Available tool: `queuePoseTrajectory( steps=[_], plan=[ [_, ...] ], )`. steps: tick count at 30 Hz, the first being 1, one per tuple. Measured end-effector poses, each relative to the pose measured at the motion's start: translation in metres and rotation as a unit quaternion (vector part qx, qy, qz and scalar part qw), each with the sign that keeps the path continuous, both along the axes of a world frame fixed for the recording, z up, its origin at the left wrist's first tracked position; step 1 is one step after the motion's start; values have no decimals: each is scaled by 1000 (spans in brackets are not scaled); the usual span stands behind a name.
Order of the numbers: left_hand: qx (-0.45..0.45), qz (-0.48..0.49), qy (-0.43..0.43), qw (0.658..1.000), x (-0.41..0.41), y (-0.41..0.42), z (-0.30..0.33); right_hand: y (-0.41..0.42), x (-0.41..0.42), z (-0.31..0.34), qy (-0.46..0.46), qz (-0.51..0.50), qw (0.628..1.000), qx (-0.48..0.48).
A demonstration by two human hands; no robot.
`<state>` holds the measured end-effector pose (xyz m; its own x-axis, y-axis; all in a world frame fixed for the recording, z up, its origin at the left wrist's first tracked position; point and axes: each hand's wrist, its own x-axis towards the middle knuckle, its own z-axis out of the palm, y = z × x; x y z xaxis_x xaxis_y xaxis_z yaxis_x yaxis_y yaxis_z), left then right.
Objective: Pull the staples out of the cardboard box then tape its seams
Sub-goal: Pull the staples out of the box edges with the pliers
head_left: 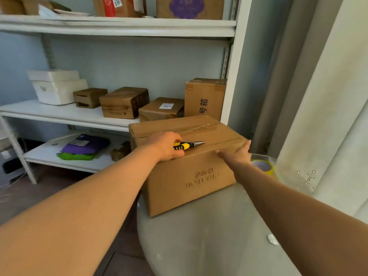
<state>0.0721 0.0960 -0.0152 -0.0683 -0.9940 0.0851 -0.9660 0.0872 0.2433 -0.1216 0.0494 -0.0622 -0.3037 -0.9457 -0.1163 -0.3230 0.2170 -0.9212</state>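
Note:
A brown cardboard box [191, 176] with printed lettering on its near side stands on a grey rounded surface [209, 236]. Its top flaps are closed, with a seam running across the top. My left hand [166, 145] rests on the box top, shut on yellow-and-black pliers [188, 145] whose pointed metal tip lies on the seam. My right hand [238, 154] lies flat with fingers spread on the box's near right top edge. A roll of yellow tape [262, 166] sits just right of the box, partly hidden by my right forearm.
White metal shelving [119, 26] stands behind the box, holding several cardboard boxes [124, 102], white foam boxes [57, 86] and purple and green parcels [83, 146]. A pale curtain [328, 96] hangs at the right. Dark floor shows at the lower left.

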Motion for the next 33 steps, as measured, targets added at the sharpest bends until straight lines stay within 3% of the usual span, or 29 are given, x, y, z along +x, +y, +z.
queuePoseTrajectory(
  steps=[5,11,15,20,26,28,33],
  plan=[
    [47,-50,40,997,-18,-13,10,4,31,2,-34,75,997,-15],
    [34,-31,60,997,-12,-15,3,19,35,-1,-33,146,987,51],
    [48,-64,64,995,-8,-11,-5,21,27,4,-68,115,990,36],
    [38,-122,56,990,-20,-5,-6,20,-1,21,154,46,984,-77],
    [32,-145,45,988,-23,-5,-8,28,-14,21,130,221,967,11],
    [46,-172,20,984,-18,-2,-1,31,-26,24,170,262,949,48],
    [60,-202,5,978,-13,0,11,31,-35,38,271,258,926,44]
  ],
)
